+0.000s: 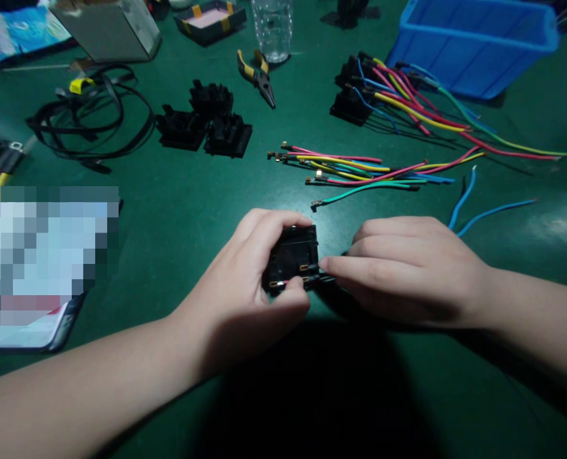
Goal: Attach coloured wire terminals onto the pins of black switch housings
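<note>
Holding black connector block [295, 252] low centre on green desk [178, 217].
Head view: left hand [257, 280] clamped round block; right hand [407, 268] fingertips pinched on dark wire [328, 278] at block's right edge; loose coloured wires [360, 169] lie beyond.

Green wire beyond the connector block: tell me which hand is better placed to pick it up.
Right, probably. The left hand wraps the black connector block and steadies it. The right hand only touches the block's side, and the green wire lies just beyond its knuckles.
</note>
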{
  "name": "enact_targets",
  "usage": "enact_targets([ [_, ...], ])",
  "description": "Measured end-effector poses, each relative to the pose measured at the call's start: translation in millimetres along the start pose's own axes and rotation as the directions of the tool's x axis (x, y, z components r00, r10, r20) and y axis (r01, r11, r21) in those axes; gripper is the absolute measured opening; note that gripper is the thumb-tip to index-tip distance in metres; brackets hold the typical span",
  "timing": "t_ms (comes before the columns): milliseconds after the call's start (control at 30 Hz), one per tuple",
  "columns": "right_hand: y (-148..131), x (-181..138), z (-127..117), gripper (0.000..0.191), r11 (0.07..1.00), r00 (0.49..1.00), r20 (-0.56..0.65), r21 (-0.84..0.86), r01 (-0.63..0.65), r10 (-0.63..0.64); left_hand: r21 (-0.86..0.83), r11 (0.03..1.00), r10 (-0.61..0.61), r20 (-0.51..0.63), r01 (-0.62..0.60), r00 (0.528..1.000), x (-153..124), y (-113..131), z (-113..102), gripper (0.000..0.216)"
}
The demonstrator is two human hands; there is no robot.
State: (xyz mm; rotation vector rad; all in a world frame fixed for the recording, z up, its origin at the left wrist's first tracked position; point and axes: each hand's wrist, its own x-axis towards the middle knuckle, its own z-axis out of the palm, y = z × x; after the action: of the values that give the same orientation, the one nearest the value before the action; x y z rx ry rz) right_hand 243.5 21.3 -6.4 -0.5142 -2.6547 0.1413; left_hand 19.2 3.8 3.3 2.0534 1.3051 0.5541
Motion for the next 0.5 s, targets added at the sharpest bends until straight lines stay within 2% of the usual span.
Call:
enact_targets([
  [233,-0.1,0.7,-1.0,0.02,0.993,0.997,-0.042,-0.103,-0.063,0.059,0.073,0.997,0.038,-0.025,-0.036,0.999,0.7,-3.2,2.2,0.044],
  [400,0.3,0.5,-3.1,0.02,0.988,0.991,-0.075,-0.1,-0.115,0.107,0.119,0.991,0.069,-0.055,-0.062,0.996,-0.2,-4.5,4.1,0.037],
  [500,1.0,0.7,-3.1,0.022,0.983,0.985,-0.078,-0.084,-0.163,0.156,0.162,0.981,0.124,-0.078,-0.11,0.989,-1.6,-4.7,5.0,0.04],
])
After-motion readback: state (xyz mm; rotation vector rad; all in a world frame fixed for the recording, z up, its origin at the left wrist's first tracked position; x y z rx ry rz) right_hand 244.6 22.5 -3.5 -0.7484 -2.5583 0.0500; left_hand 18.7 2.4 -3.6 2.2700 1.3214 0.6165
